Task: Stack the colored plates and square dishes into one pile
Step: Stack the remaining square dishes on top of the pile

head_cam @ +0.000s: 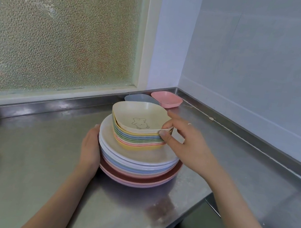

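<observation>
Fingers of our right hand (184, 146) pinch the top cream dish (141, 118); our left hand (90, 147) presses flat against the plates (138, 163).

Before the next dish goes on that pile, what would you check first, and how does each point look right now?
1. Round plates steadied by left hand: ok.
2. Top cream dish seated level: not ok, tilted, right hand pinching its rim.
3. Square dishes centred on plates: ok.
4. Pink dish and grey dish stacked: not ok, both at the corner.
5. Counter dry: cannot tell.
</observation>
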`<state>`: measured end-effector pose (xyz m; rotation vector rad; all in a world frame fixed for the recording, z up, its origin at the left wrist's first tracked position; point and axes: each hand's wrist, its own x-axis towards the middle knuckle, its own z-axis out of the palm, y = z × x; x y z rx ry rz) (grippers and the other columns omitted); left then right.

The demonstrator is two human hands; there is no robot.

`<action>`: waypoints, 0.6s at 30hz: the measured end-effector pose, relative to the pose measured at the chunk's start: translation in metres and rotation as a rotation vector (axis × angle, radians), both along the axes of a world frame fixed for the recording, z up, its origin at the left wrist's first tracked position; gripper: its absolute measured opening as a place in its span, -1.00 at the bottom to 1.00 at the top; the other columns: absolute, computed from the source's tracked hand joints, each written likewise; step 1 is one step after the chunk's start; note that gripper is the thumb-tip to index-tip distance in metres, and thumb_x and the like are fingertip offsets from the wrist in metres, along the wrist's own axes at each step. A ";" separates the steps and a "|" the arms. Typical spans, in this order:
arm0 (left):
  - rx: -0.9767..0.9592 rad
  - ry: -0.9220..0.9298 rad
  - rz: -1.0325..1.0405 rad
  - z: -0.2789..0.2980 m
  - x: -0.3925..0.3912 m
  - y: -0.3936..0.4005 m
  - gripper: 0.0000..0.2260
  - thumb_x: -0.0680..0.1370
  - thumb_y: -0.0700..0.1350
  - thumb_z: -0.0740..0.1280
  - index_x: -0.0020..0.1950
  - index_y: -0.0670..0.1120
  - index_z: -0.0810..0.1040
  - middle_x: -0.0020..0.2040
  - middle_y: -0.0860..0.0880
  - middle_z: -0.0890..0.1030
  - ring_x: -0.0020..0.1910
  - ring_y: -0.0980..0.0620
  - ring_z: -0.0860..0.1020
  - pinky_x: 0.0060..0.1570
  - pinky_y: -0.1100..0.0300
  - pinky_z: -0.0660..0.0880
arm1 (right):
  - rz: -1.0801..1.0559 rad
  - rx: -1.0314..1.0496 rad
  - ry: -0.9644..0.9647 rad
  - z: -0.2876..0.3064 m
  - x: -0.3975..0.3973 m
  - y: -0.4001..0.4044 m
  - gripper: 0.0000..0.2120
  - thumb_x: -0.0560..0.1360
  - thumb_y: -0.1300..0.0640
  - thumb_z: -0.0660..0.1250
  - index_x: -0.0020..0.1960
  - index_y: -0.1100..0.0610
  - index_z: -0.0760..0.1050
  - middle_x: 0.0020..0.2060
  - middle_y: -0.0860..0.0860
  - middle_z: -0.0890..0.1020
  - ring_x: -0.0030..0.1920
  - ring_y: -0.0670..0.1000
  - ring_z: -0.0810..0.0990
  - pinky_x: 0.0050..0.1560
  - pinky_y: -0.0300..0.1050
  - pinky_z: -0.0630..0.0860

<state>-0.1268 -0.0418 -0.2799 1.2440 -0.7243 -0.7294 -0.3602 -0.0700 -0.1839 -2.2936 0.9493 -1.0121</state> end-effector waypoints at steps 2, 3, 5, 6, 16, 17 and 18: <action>0.004 -0.001 0.000 0.001 0.000 0.000 -0.63 0.43 0.19 0.13 -0.05 -0.05 0.55 -0.07 -0.11 0.56 -0.07 -0.01 0.48 0.19 -0.23 0.42 | 0.000 0.009 -0.006 0.001 0.002 0.002 -0.89 0.48 0.03 0.36 -0.04 0.04 0.56 0.24 -0.09 0.54 0.39 -0.27 0.27 0.31 -0.31 0.27; 0.008 0.000 0.004 0.001 -0.001 0.000 -0.62 0.42 0.19 0.13 -0.06 -0.04 0.55 -0.07 -0.11 0.57 -0.07 -0.01 0.48 0.19 -0.23 0.43 | 0.002 -0.022 -0.011 0.002 0.004 0.004 -0.88 0.48 0.02 0.36 0.00 -0.01 0.58 0.29 -0.11 0.50 0.40 -0.28 0.26 0.33 -0.33 0.25; 0.016 0.009 0.020 0.002 -0.002 0.000 -0.63 0.41 0.20 0.13 -0.07 -0.04 0.54 -0.08 -0.10 0.56 -0.08 -0.01 0.47 0.14 -0.19 0.45 | 0.024 -0.113 0.024 0.002 0.010 0.006 -0.86 0.51 0.09 0.35 0.05 0.01 0.62 0.22 -0.12 0.55 0.30 -0.28 0.38 0.30 -0.30 0.32; 0.018 0.017 0.029 0.003 -0.002 0.001 -0.63 0.41 0.20 0.13 -0.07 -0.03 0.53 -0.09 -0.10 0.55 -0.09 -0.01 0.47 0.11 -0.17 0.46 | 0.031 -0.149 0.059 0.001 0.013 0.006 -0.85 0.52 0.14 0.33 0.05 0.05 0.63 0.13 -0.10 0.62 0.18 -0.24 0.49 0.24 -0.22 0.41; 0.037 0.045 0.011 0.003 -0.002 0.001 -0.65 0.44 0.19 0.15 -0.06 -0.02 0.55 -0.07 -0.11 0.57 -0.07 -0.02 0.48 0.21 -0.21 0.42 | -0.110 -0.085 -0.285 -0.002 0.004 -0.047 -0.83 0.58 0.22 0.22 0.02 0.10 0.59 -0.06 -0.13 0.65 -0.03 -0.29 0.55 0.04 -0.47 0.37; 0.031 0.052 0.008 0.003 -0.002 0.001 -0.64 0.41 0.21 0.15 -0.05 -0.02 0.54 -0.07 -0.11 0.55 -0.07 -0.02 0.47 0.20 -0.22 0.43 | -0.170 -0.059 -0.286 -0.005 0.003 -0.063 -0.82 0.58 0.25 0.21 0.02 0.13 0.58 -0.06 -0.08 0.65 -0.06 -0.24 0.55 0.01 -0.44 0.39; 0.029 0.058 0.012 0.004 -0.003 0.001 -0.62 0.38 0.23 0.16 -0.05 -0.02 0.52 -0.08 -0.10 0.53 -0.08 -0.01 0.46 0.16 -0.20 0.44 | -0.218 -0.026 -0.264 -0.007 0.003 -0.079 -0.82 0.58 0.27 0.20 0.02 0.15 0.58 -0.05 -0.03 0.65 -0.07 -0.16 0.56 -0.02 -0.37 0.41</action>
